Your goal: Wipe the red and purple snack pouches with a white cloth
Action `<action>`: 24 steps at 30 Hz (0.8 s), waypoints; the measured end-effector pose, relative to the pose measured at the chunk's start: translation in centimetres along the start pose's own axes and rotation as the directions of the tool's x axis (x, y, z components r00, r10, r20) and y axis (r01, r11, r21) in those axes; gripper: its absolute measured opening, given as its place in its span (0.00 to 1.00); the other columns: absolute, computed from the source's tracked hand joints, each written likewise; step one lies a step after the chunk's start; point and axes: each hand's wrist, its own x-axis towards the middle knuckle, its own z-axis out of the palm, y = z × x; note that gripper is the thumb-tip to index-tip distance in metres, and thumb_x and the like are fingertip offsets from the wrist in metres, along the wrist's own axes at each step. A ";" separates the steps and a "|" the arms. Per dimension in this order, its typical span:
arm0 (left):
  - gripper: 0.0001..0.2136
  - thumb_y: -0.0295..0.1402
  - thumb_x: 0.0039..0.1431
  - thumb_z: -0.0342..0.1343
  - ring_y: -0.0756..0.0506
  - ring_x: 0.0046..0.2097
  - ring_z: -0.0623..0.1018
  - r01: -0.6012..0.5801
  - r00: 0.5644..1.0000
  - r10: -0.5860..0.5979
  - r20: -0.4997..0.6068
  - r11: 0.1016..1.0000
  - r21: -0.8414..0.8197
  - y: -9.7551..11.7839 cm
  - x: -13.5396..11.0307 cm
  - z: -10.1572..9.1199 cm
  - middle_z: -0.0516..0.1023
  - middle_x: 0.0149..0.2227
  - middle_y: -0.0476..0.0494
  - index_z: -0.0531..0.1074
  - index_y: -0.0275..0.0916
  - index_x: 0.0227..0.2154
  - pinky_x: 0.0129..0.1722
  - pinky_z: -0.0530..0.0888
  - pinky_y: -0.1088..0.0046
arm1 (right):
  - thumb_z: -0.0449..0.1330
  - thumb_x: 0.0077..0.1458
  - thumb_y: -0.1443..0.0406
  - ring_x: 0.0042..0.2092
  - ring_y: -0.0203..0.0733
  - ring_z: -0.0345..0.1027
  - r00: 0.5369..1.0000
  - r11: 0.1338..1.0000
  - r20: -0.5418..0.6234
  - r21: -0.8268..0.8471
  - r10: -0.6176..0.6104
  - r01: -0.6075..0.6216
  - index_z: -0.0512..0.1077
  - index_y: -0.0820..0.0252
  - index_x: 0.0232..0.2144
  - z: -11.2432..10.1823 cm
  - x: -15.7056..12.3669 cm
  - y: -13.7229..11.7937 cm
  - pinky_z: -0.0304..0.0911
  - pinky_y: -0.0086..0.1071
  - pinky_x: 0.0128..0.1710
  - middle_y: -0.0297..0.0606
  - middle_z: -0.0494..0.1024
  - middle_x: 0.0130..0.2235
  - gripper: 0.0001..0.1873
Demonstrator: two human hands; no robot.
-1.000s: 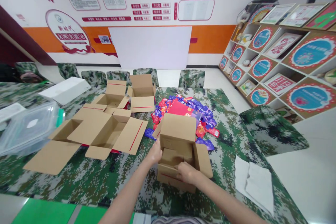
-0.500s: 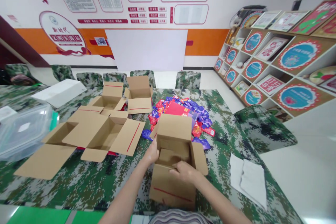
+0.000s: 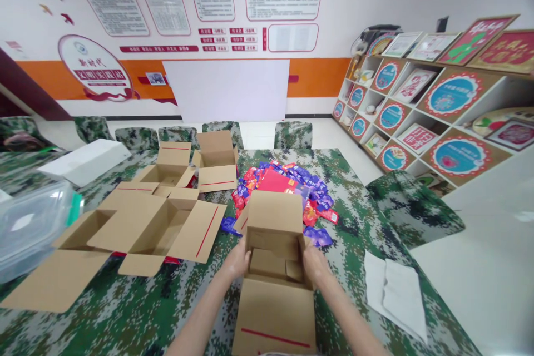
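An open cardboard box [image 3: 276,308] stands before me on the camouflage tablecloth, its flaps folded out and a red line on the near flap. My left hand [image 3: 237,260] grips its left side. On the opposite side, my right hand [image 3: 316,263] has its fingers around the wall, partly hidden by the cardboard. Inside, the bottom flaps show and nothing lies on them. Just behind the box is a heap of purple and red packets [image 3: 319,184], with a flat red and purple package [image 3: 276,181] on top.
Several open cardboard boxes [image 3: 133,214] stand to the left. Farther left are a clear plastic bin [image 3: 35,228] and a long white box [image 3: 85,161]. White folded sheets [image 3: 400,295] lie at the right. Camouflage-covered chairs [image 3: 293,134] line the table, and shelves [image 3: 417,103] stand beyond.
My right hand has come out of the box's interior and taken hold of its right side. My left hand stays on the left side. The view has tilted up slightly.
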 end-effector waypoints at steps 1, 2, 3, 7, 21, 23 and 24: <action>0.32 0.23 0.52 0.48 0.42 0.57 0.66 0.001 1.000 -0.001 0.009 1.000 0.027 -0.1 -0.1 -0.1 0.64 0.57 0.35 0.48 0.34 0.61 0.57 0.60 0.68 | 0.48 0.49 0.79 0.38 0.51 0.72 1.000 1.000 0.017 0.011 0.020 -0.020 0.71 0.76 0.39 0.5 0.3 0.2 0.61 0.37 0.38 0.58 0.77 0.34 0.17; 0.30 0.23 0.53 0.48 0.43 0.56 0.67 -0.005 1.000 0.004 0.024 0.999 0.037 -0.1 -0.2 -0.1 0.65 0.56 0.35 0.50 0.34 0.60 0.56 0.62 0.69 | 0.47 0.50 0.79 0.37 0.50 0.73 0.999 0.999 0.023 0.011 0.033 -0.034 0.72 0.75 0.38 0.7 0.5 0.4 0.61 0.35 0.37 0.57 0.77 0.33 0.17; 0.29 0.22 0.53 0.47 0.43 0.55 0.68 -0.021 0.999 0.020 0.033 0.999 0.038 -0.2 -0.2 -0.2 0.66 0.55 0.34 0.51 0.34 0.59 0.55 0.62 0.70 | 0.46 0.51 0.79 0.38 0.48 0.73 0.999 0.999 0.021 0.005 0.038 -0.038 0.72 0.74 0.36 0.9 0.7 0.6 0.61 0.33 0.37 0.56 0.77 0.34 0.17; 0.25 0.21 0.54 0.46 0.44 0.55 0.68 -0.094 0.995 0.093 0.031 0.995 0.030 0.2 -0.2 -0.6 0.67 0.53 0.35 0.54 0.34 0.56 0.55 0.62 0.71 | 0.42 0.54 0.78 0.39 0.46 0.72 1.000 1.000 0.002 0.012 0.020 -0.020 0.72 0.72 0.34 0.8 1.0 1.0 0.60 0.31 0.38 0.54 0.77 0.35 0.18; 0.37 0.35 0.49 0.55 0.31 0.52 0.70 0.115 0.992 -0.108 -0.067 0.986 0.119 5.1 -3.6 -6.2 0.71 0.48 0.26 0.47 0.28 0.61 0.55 0.60 0.56 | 0.44 0.54 0.71 0.32 0.50 0.72 0.964 0.966 -0.107 -0.111 -0.244 0.233 0.71 0.64 0.25 -8.2 3.3 0.2 0.59 0.37 0.32 0.52 0.77 0.29 0.16; 0.34 0.34 0.50 0.53 0.32 0.51 0.70 0.131 0.987 -0.121 -0.106 0.987 0.094 6.3 -3.8 -8.6 0.72 0.48 0.27 0.50 0.28 0.60 0.55 0.60 0.57 | 0.44 0.54 0.70 0.32 0.49 0.72 0.958 0.959 -0.102 -0.121 -0.267 0.255 0.71 0.63 0.26 -12.0 4.7 -1.8 0.58 0.35 0.31 0.51 0.77 0.29 0.15; 0.32 0.33 0.51 0.52 0.34 0.52 0.70 0.109 0.987 -0.102 -0.121 0.993 0.055 6.9 -3.8 -9.9 0.71 0.49 0.29 0.51 0.30 0.60 0.55 0.60 0.59 | 0.44 0.55 0.70 0.33 0.48 0.72 0.952 0.953 -0.102 -0.131 -0.287 0.273 0.71 0.62 0.26 -13.7 5.5 -3.0 0.57 0.35 0.31 0.51 0.77 0.30 0.16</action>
